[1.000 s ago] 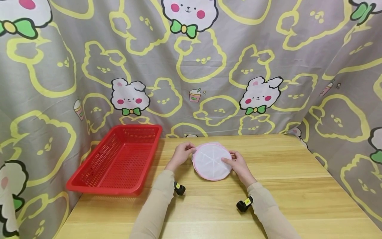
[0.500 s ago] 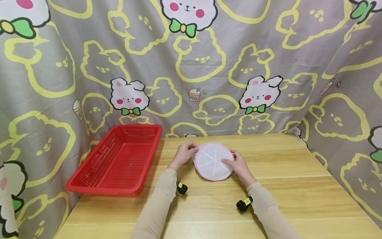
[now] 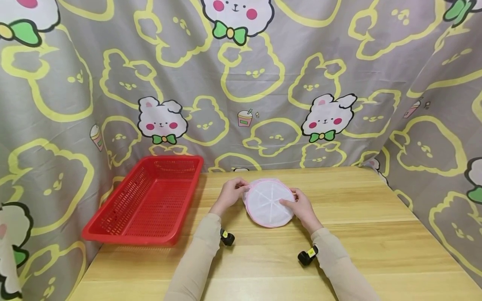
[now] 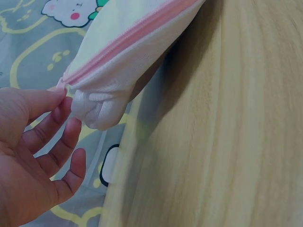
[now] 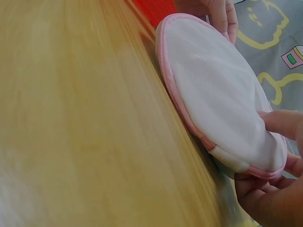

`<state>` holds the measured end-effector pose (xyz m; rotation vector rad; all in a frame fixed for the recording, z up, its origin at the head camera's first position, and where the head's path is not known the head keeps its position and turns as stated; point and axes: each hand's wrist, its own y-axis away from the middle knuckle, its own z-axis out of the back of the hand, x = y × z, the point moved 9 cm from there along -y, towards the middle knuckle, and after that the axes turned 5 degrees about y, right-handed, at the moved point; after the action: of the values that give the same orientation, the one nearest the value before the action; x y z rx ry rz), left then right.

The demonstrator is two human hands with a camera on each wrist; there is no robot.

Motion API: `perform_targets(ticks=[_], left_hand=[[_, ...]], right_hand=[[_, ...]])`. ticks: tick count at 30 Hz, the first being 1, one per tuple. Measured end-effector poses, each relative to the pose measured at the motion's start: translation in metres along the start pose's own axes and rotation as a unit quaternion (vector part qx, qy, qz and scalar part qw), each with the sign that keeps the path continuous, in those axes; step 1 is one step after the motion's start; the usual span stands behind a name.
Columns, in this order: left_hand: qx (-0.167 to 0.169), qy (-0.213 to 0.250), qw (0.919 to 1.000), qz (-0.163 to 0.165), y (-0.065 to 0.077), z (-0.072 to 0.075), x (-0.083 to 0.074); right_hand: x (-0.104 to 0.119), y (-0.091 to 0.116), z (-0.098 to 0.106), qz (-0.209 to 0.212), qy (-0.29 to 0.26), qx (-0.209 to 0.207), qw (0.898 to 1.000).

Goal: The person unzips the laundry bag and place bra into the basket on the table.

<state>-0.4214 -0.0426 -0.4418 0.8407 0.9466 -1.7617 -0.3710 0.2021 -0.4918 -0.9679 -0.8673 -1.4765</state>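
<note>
A round white mesh laundry bag point(image 3: 268, 205) with pink zipper trim stands tilted above the table, held between both hands. My left hand point(image 3: 229, 195) is at its left edge. In the left wrist view, thumb and forefinger pinch the small pink zipper pull point(image 4: 61, 84) while the other fingers curve loosely below. White fabric point(image 4: 102, 109) bunches beside those fingertips. On the opposite side, my right hand point(image 3: 303, 210) grips the rim, its thumb on the mesh face and its fingers behind. The pink zipper point(image 5: 171, 87) runs along the rim in the right wrist view.
A red perforated plastic basket point(image 3: 171, 240) stands at the left of the wooden table point(image 3: 361, 234). A grey patterned curtain point(image 3: 271, 113) hangs behind the table and along both sides. A small black camera point(image 3: 308, 256) is strapped to each wrist.
The bag's front face has shifted slightly to the right. My left hand has moved a little to the right, then slightly back, while the right hand stays nearly still.
</note>
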Motion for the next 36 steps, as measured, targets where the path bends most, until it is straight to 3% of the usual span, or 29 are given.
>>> perform_targets(ticks=[12,36], left_hand=[[-0.009,-0.011,0.9999,-0.004,0.005,0.003,-0.001],[-0.030,-0.011,0.9995,-0.005,0.016,0.008,0.001]], right_hand=[[0.002,0.002,0.002,0.005,0.044,-0.019,0.999],[0.001,0.004,-0.002,-0.012,0.027,-0.014,0.999]])
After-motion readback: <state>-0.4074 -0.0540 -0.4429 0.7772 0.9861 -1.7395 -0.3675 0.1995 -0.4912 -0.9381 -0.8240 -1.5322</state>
